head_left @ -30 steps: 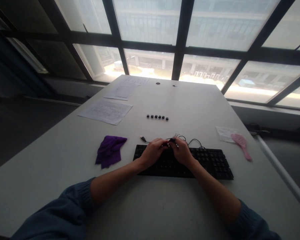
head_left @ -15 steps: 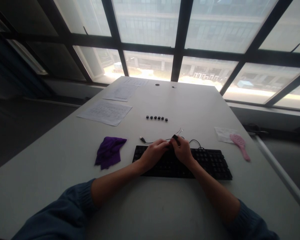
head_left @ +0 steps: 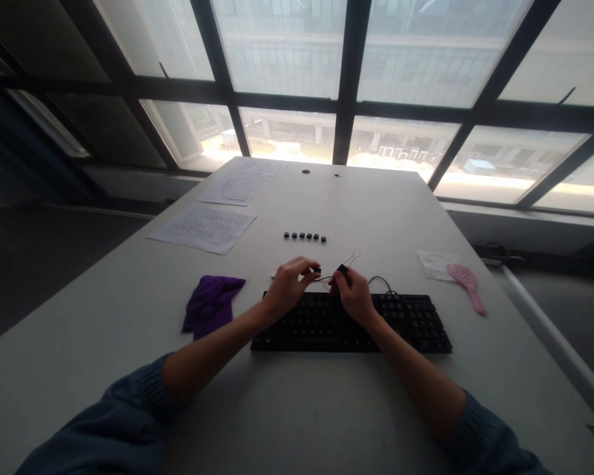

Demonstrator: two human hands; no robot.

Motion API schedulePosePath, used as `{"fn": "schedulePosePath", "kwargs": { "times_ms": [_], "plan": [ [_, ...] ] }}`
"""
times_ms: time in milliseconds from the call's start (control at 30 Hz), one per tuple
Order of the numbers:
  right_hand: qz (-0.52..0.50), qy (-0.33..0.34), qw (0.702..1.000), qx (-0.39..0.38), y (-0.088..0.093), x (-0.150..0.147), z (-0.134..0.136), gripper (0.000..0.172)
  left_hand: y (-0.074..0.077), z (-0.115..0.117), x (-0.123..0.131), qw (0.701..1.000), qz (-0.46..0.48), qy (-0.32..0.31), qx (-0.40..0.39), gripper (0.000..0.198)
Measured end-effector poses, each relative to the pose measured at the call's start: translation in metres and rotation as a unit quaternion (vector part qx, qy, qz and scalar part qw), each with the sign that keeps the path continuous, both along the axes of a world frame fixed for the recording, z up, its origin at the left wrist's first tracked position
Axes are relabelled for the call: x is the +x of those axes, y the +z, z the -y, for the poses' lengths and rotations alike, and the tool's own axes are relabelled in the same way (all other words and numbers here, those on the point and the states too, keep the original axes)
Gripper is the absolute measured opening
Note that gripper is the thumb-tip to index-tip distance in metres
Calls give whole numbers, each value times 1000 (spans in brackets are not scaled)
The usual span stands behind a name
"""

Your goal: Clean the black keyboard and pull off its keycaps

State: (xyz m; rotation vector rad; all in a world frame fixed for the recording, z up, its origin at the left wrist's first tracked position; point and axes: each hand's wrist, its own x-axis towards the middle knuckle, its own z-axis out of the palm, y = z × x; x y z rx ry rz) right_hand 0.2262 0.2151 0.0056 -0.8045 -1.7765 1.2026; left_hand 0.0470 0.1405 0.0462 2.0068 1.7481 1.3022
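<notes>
My left hand (head_left: pixel 288 285) is closed, with a small black keycap (head_left: pixel 317 270) pinched between its thumb and fingertips. My right hand (head_left: pixel 355 295), a short way to the right, grips the black handle of a keycap puller (head_left: pixel 343 269). Its thin wire prongs (head_left: pixel 354 257) point up and away from me. Below both hands lies a black keyboard (head_left: pixel 321 333), partly covered by my wrists. Beyond it, several black keycaps (head_left: pixel 301 235) sit in a row on the white table. The keyboard's cable (head_left: pixel 379 278) curls behind it.
A purple cloth (head_left: pixel 210 303) lies crumpled left of the keyboard. Printed sheets (head_left: pixel 202 226) are spread at the far left of the table (head_left: pixel 376 218). On the right, a pink hairbrush (head_left: pixel 465 280) overlaps a clear plastic bag (head_left: pixel 433 265). Large windows stand beyond the table.
My hands were together over the puller; now my left hand has drawn away to the left with a keycap in its fingers. The right hand still holds the puller. The view has shifted slightly.
</notes>
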Motion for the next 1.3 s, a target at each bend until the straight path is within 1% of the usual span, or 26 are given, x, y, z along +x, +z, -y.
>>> {"fn": "schedulePosePath", "kwargs": {
  "times_ms": [100,200,333,400,467,600,733,833,967,1033,1300],
  "plan": [
    [-2,8,1000,2,-3,0,-2,31,11,-37,-20,1000,-11,21,-10,18],
    [0,11,1000,10,-5,-1,-3,30,12,-84,-32,997,-59,25,-42,13],
    [1,13,1000,16,-6,-1,-3,29,2,-142,-33,982,-172,12,-75,14],
    [3,12,1000,15,-6,-1,-3,30,-5,-163,-31,974,-208,-7,-90,12],
    [7,13,1000,16,-5,-1,-3,30,-13,-176,-30,969,-221,-27,-102,9],
    [6,23,1000,8,-2,0,-2,28,-28,-190,-32,963,-236,-43,-126,11],
    [9,32,999,7,0,1,-2,27,-35,-196,-41,959,-242,-49,-139,14],
    [18,32,999,15,1,1,-2,27,-36,-200,-47,958,-242,-57,-144,15],
    [23,34,999,16,2,2,-1,27,-36,-205,-52,957,-238,-65,-151,30],
    [23,36,999,13,2,2,-1,26,-36,-206,-54,956,-238,-69,-155,34],
    [30,32,999,24,0,2,-2,27,-35,-203,-56,955,-240,-69,-159,46]
  ]
}}
